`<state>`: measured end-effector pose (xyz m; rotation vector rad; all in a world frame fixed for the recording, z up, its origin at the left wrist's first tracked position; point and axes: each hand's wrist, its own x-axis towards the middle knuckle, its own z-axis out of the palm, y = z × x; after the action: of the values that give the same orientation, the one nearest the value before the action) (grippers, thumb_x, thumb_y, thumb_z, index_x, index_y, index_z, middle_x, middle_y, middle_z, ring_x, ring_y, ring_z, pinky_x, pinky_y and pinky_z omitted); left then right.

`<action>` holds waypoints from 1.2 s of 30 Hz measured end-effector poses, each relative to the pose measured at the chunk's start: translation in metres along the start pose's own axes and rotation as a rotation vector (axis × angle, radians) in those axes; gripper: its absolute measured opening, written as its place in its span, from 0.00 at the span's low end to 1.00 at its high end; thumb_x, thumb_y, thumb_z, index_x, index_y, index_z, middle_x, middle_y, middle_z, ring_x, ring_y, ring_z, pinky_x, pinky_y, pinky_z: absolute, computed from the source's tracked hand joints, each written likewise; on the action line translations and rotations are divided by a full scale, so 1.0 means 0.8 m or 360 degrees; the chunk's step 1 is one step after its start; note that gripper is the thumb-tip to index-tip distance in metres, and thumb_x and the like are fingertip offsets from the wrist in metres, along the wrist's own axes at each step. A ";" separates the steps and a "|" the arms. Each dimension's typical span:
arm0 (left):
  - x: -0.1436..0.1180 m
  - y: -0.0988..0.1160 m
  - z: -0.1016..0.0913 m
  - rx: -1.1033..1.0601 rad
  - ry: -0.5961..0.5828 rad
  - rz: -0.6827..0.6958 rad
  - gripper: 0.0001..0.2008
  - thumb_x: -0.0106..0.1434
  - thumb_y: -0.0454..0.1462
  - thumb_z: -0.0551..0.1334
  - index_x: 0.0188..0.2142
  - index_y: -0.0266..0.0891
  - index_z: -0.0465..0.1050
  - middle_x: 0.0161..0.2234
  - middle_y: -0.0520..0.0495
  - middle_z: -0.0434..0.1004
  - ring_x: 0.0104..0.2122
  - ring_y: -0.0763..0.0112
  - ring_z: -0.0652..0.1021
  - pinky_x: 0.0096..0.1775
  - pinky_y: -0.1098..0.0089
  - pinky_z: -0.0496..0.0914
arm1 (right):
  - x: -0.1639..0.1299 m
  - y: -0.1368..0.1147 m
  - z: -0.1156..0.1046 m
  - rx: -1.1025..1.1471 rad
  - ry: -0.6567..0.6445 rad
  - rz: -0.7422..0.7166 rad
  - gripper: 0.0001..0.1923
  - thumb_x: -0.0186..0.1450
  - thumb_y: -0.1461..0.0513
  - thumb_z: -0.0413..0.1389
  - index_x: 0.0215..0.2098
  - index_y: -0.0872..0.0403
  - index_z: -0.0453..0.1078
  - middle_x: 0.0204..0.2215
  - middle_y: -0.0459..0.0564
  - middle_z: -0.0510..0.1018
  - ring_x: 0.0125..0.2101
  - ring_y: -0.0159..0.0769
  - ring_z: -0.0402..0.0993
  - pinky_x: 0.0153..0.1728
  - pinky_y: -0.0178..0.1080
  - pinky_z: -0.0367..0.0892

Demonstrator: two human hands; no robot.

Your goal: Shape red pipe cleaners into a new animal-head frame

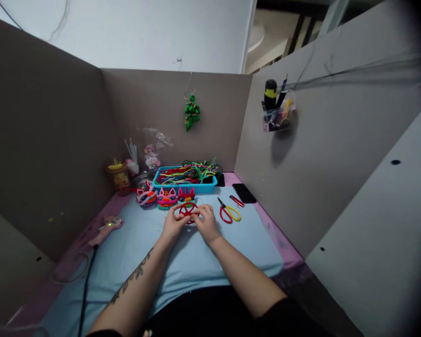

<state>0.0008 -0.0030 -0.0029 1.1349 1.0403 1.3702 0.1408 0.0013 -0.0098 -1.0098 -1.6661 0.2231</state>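
Between both hands, a little above the blue cloth, is a red ring with spokes (187, 210), wheel-like and seemingly made of fuzzy craft stems. My left hand (173, 223) pinches its left edge. On the right side, my right hand (206, 223) grips it with bent fingers. Just behind the hands stand several colourful animal-like figures with pointed ears, among them a pink and orange one (167, 199). To the right of my right hand lie scissors (228, 211) with one red and one yellow handle, their blades slightly apart.
A blue tray (199, 188) of coloured craft stems stands at the back. A pink glue gun (107, 228) with a black cable lies left. A red-handled cutter (237, 201) and a phone (244, 193) lie right. Partition walls enclose the table; a clear holder (275, 120) hangs on the right one.
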 end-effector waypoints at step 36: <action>-0.004 0.003 0.007 0.0168 0.0015 0.0127 0.30 0.42 0.36 0.68 0.45 0.38 0.59 0.19 0.58 0.69 0.20 0.75 0.72 0.27 0.75 0.65 | -0.004 0.023 0.017 -0.0073 -0.0158 0.0034 0.10 0.60 0.67 0.48 0.24 0.53 0.67 0.44 0.52 0.66 0.47 0.41 0.58 0.50 0.46 0.57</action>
<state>0.0062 -0.0062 0.0004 1.2601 1.0952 1.3979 0.1377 0.0151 -0.0279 -1.0660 -1.7577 0.2538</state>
